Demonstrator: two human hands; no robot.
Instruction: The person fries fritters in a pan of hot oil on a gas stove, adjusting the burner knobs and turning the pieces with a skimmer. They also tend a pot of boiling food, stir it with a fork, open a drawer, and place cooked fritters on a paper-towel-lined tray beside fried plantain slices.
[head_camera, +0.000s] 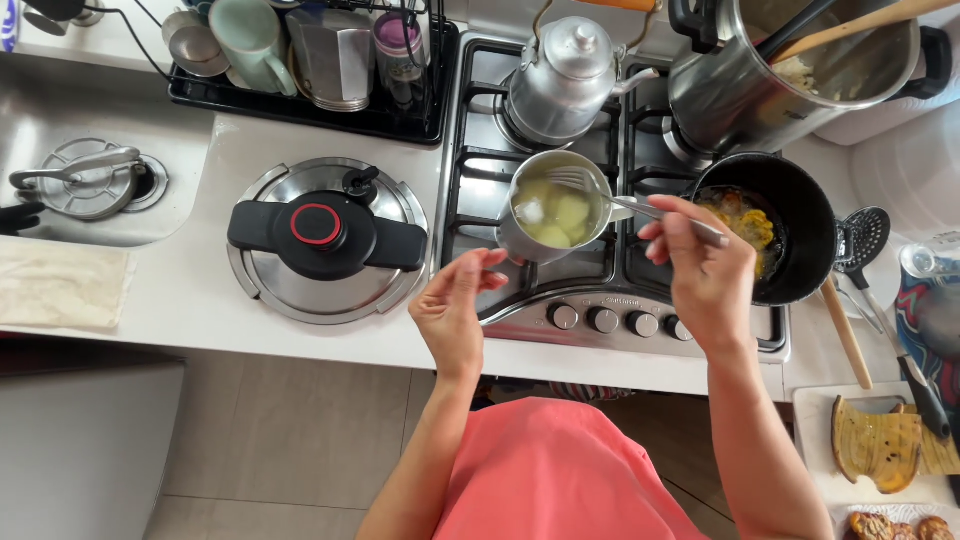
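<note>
My right hand (705, 265) grips a metal fork (610, 196) whose tines reach into a small steel saucepan (520, 240) on the gas stove (478, 165). Pale potato pieces (562, 215) sit in water inside the saucepan. My left hand (455, 305) hovers just below the saucepan's near side, fingers loosely curled and holding nothing. To the right of my right hand stands a black pot (800, 225) with yellow fried pieces (745, 222) in oil.
A pressure cooker lid (325, 240) lies on the white counter left of the stove. A metal kettle (565, 75) and a large steel pot (760, 75) stand on the back burners. A dish rack (310, 60) is behind, a sink (90, 180) far left, a slotted spoon (862, 240) at right.
</note>
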